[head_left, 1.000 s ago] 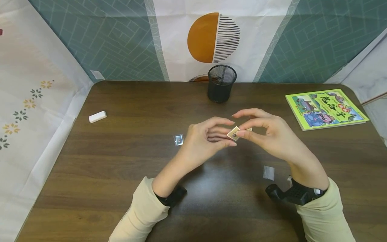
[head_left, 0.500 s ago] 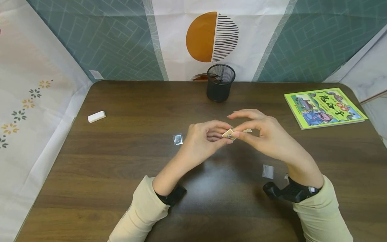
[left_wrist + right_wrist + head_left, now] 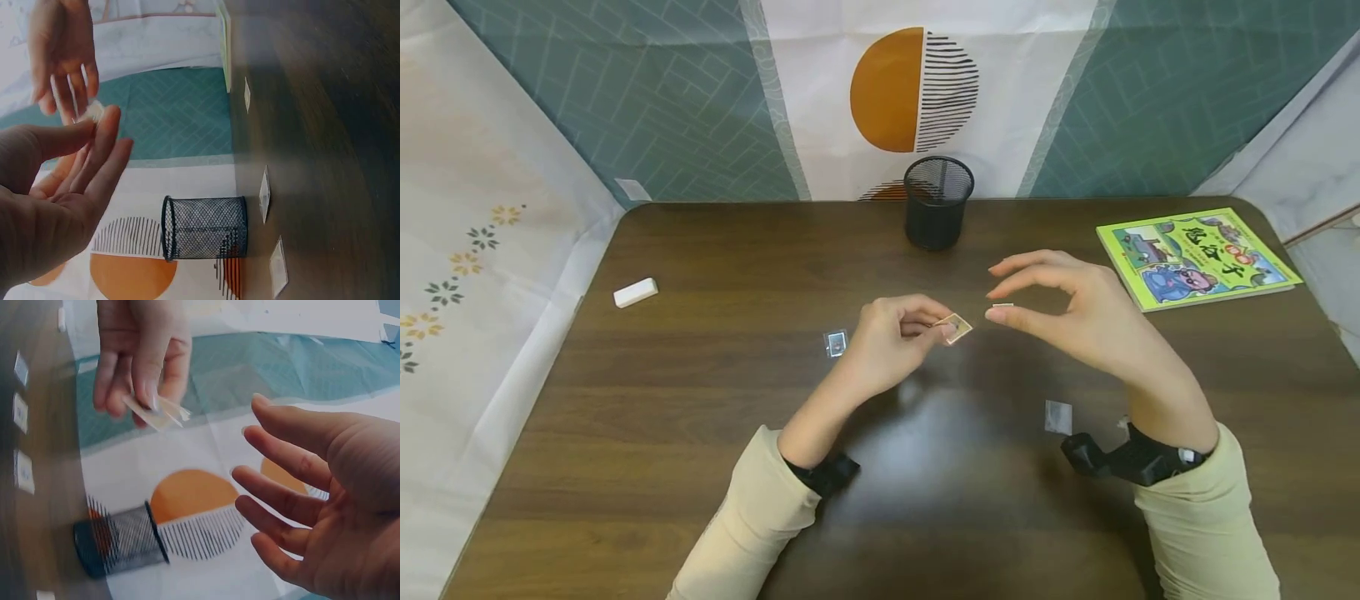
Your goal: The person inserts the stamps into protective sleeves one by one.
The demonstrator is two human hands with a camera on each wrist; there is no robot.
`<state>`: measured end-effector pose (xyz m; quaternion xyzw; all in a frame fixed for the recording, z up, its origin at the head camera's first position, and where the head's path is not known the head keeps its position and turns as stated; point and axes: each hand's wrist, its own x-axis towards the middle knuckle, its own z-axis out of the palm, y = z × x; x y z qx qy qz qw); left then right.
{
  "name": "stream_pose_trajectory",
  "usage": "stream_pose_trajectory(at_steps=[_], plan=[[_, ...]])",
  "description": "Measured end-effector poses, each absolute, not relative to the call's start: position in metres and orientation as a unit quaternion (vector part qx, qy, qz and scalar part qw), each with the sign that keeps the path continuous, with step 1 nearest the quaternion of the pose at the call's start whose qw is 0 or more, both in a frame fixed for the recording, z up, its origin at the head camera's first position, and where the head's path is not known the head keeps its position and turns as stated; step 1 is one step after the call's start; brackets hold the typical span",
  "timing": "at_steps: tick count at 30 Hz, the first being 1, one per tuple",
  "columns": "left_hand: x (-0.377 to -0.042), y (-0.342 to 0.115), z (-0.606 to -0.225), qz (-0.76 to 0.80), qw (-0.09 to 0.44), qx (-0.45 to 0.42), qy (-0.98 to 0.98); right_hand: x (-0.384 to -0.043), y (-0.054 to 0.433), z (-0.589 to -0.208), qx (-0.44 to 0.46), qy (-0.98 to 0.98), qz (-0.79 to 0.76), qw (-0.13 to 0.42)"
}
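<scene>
My left hand [image 3: 883, 350] pinches a small cream square of stamp-like paper [image 3: 958, 328] between thumb and fingers, above the table. In the right wrist view this paper [image 3: 156, 415] looks layered or fanned, though blurred; I cannot tell how many pieces it has. To its right my right hand [image 3: 1082, 312] hangs with thumb and fingers apart. The right wrist view shows that hand [image 3: 312, 481] holding nothing. A thin white edge [image 3: 1003, 305] shows between its thumb and index finger in the head view, apparently a small square on the table beyond.
Small clear-sleeved squares lie on the table, one left of my left hand [image 3: 836, 343], another near my right wrist [image 3: 1058, 417]. A black mesh pen cup [image 3: 936, 208] stands at the back. A green book [image 3: 1198, 258] lies at right, a white eraser-like block [image 3: 636, 292] at left.
Both hands were at the square paper, with my right fingers pinching it. My right hand has let go and drawn away to the right; the left now grips the paper alone.
</scene>
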<state>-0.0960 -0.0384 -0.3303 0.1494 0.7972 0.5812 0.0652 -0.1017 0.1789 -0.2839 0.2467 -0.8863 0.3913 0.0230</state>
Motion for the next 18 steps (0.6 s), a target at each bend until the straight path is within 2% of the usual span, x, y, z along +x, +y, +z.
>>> stream_pose_trajectory(at_steps=[5, 13, 18], plan=[[-0.108, -0.036, -0.336, 0.551, 0.078, 0.107, 0.824, -0.104, 0.195, -0.285, 0.241, -0.910, 0.337, -0.009], [-0.143, -0.021, -0.351, 0.501, 0.090, 0.114, 0.853, -0.103, 0.232, -0.303, 0.264, -0.925, 0.263, -0.069], [-0.155, -0.008, -0.355, 0.479, 0.125, 0.093, 0.864, -0.098, 0.255, -0.311, 0.272, -0.931, 0.229, -0.081]])
